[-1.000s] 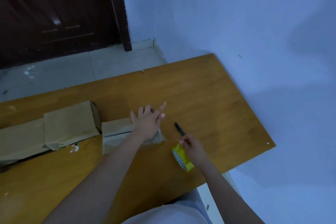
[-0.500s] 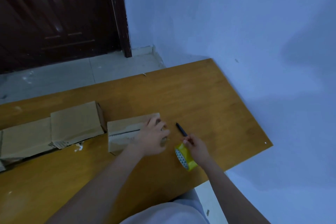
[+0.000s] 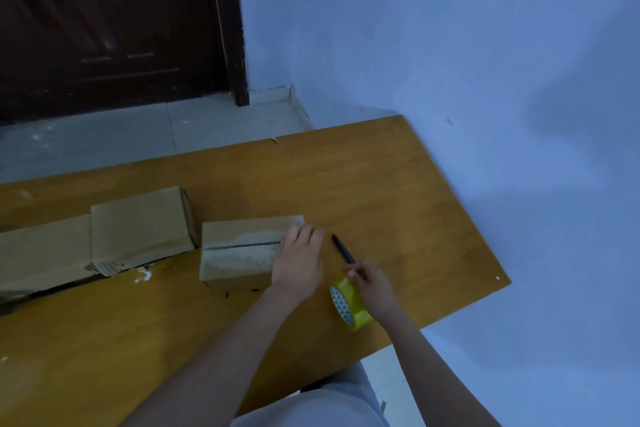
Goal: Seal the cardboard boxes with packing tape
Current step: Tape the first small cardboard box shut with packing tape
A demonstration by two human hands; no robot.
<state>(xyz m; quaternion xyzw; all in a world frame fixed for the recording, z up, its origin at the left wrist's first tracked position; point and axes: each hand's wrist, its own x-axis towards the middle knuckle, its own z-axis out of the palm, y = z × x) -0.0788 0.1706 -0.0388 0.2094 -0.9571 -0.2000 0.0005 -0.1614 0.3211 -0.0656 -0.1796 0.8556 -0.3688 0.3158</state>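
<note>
Head view: the near box (image 3: 239,253) sits mid-tabletop toward the front edge, its seam dark down the middle. The left hand (image 3: 298,262) lies over the box's right end, fingers curled down the end face, likely pinning the flaps shut. Just right, near the front edge, the right hand (image 3: 372,282) grips the yellow tape roll (image 3: 348,303) and a black pen (image 3: 343,248), apparently ready to tape. Two more boxes (image 3: 138,225) wait leftward.
</note>
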